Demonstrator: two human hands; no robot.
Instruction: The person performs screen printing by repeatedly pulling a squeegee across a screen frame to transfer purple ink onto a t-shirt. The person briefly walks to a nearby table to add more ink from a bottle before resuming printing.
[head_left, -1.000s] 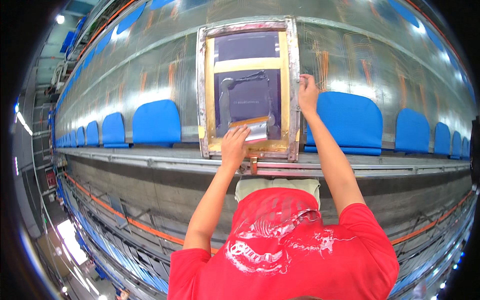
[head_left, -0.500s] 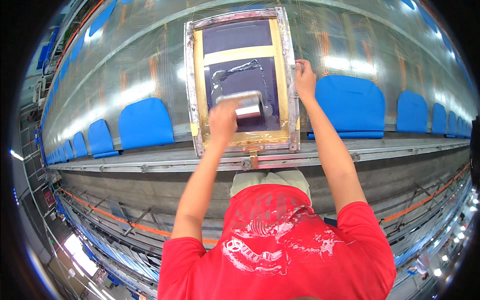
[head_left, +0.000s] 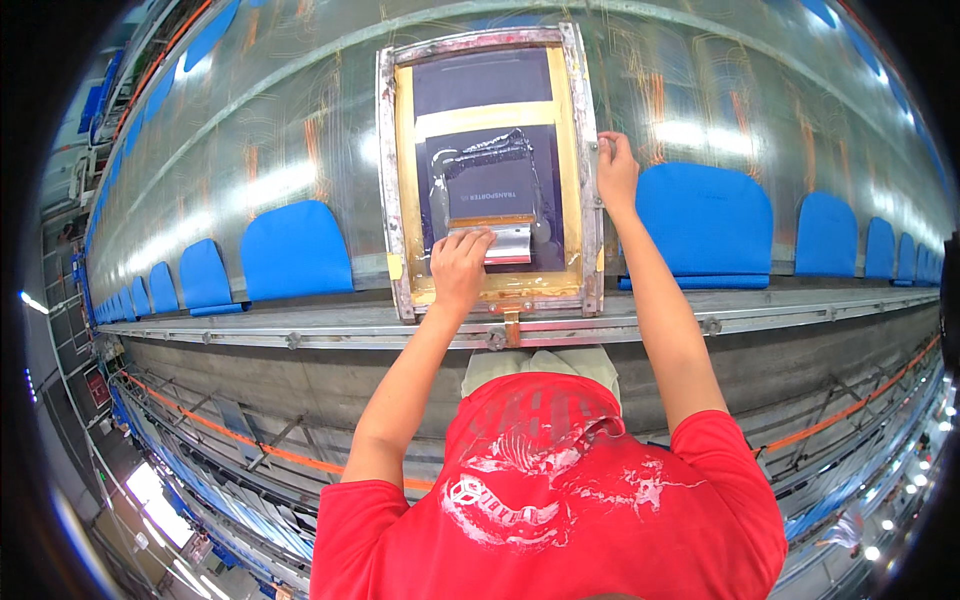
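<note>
A silk-screen printing frame (head_left: 387,180) with worn, paint-stained bars lies on the long table in front of me. Yellow tape borders its dark purple mesh (head_left: 480,82), and one strip crosses it. Wet, clear, glossy ink or paste (head_left: 490,150) forms a rough outline on the lower mesh panel. My left hand (head_left: 462,268) is closed on a metal squeegee (head_left: 512,243) with a brown blade edge, at the near end of that panel. At the frame's right bar, my right hand (head_left: 618,175) has its fingers curled against the outer edge.
Blue rounded fabric pieces (head_left: 705,220) (head_left: 295,250) lie in a row along the shiny table (head_left: 220,130) on both sides of the frame. A metal rail (head_left: 400,333) with knobs runs along the near edge, where a bracket (head_left: 512,328) meets the frame. Racks with orange bars stand behind me.
My left hand has drawn the squeegee nearer to me and tipped it, so its brown blade edge now shows. Small pale lettering on the mesh is uncovered. My right hand stays at the frame.
</note>
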